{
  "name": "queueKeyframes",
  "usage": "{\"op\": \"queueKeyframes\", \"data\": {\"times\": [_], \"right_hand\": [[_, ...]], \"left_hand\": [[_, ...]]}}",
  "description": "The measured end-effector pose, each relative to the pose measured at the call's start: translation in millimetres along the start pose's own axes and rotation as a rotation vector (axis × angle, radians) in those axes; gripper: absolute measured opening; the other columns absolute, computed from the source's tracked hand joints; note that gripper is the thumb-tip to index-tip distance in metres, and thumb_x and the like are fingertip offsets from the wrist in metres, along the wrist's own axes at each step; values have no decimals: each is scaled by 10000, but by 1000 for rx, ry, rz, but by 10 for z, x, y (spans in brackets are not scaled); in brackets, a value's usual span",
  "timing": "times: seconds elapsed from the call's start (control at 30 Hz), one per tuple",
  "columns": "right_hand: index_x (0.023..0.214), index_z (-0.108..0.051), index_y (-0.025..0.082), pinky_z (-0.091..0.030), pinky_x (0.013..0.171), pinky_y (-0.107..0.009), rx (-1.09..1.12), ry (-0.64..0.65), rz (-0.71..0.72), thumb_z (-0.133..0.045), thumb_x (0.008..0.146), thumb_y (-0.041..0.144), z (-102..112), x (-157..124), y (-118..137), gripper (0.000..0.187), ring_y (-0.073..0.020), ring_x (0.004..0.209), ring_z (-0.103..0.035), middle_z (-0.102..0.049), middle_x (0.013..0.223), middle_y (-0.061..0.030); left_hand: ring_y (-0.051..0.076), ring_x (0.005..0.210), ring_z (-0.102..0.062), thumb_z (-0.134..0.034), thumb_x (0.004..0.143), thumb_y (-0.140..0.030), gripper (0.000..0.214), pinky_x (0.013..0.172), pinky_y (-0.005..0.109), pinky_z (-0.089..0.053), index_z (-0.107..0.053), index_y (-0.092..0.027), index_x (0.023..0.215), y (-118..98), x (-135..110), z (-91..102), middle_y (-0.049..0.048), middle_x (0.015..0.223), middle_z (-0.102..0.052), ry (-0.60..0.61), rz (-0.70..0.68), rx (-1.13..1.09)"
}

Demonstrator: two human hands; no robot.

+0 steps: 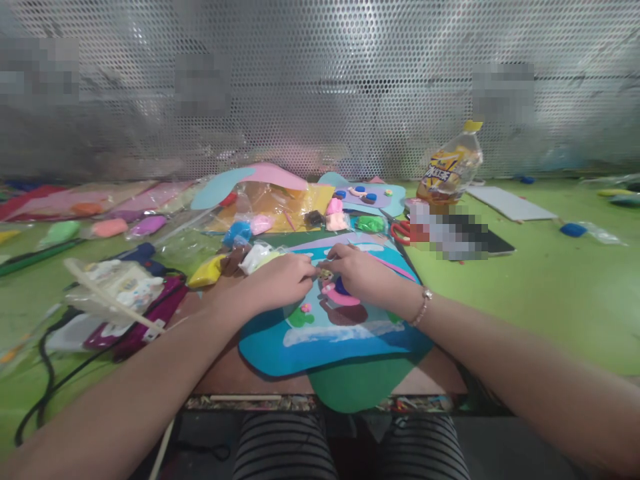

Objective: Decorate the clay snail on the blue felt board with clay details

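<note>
Collage [350, 357]: a blue sheet right in front of the person, wavy-edged, with a white streak along its lower part; it overlaps a green sheet [357, 387], and both lie on a brown board [435, 377].
Small figure [326, 275]: near the middle of the collage, between the two hands, partly covered by fingers; pink and dark blue pieces sit just beside it, a brown patch below.
Left hand [283, 283]: resting low over the collage, fingers curled, tips at the figure's left side; I can't tell from here whether they pinch anything.
Right hand [363, 275]: arched over the dark blue piece, thumb and fingers bent toward the figure; how tightly they close, or on what, is hidden from me. A bracelet [425, 305] circles that wrist.
Clay packets [207, 271]: yellow, brown, white, blue and pink ones bunched beyond the left hand; a green packet [370, 223] lies farther back.
Scissors [400, 232]: red-handled, beyond the right hand.
Bottle [450, 170]: yellow-capped, with some amber liquid, near the perforated metal panel [325, 87].
Second collage [395, 199]: behind the packets, bearing blue and white pieces.
</note>
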State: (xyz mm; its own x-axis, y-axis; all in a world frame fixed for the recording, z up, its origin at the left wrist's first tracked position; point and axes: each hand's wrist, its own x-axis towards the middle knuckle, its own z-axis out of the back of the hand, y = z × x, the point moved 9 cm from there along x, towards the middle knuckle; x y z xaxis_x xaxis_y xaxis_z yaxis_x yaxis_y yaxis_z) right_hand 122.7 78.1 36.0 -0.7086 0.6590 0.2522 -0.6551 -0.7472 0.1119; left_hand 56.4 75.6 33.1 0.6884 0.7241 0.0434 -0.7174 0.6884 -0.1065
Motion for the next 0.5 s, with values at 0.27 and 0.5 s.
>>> {"op": "queueKeyframes", "data": {"times": [0.27,0.5], "right_hand": [[1012,-642,159,-387,800,-251,-86,2,-45,-399,794,20,129,21,-116,355,-166,923,-534,-569,1043,-88],[918,-591,96,-399,680,-292,-233,134,-330,-488,821,258,259,-184,-745,216,-225,802,-576,-621,903,-129]], "left_hand": [[171,746,-565,-398,810,-125,315,676,282,-412,-678,-188,938,-12,-17,-5,40,785,-584,11,-11,-10],[189,867,-591,-392,812,-132,293,744,295,-434,-652,-183,934,69,-26,57,52,920,-639,-75,33,-39]]}}
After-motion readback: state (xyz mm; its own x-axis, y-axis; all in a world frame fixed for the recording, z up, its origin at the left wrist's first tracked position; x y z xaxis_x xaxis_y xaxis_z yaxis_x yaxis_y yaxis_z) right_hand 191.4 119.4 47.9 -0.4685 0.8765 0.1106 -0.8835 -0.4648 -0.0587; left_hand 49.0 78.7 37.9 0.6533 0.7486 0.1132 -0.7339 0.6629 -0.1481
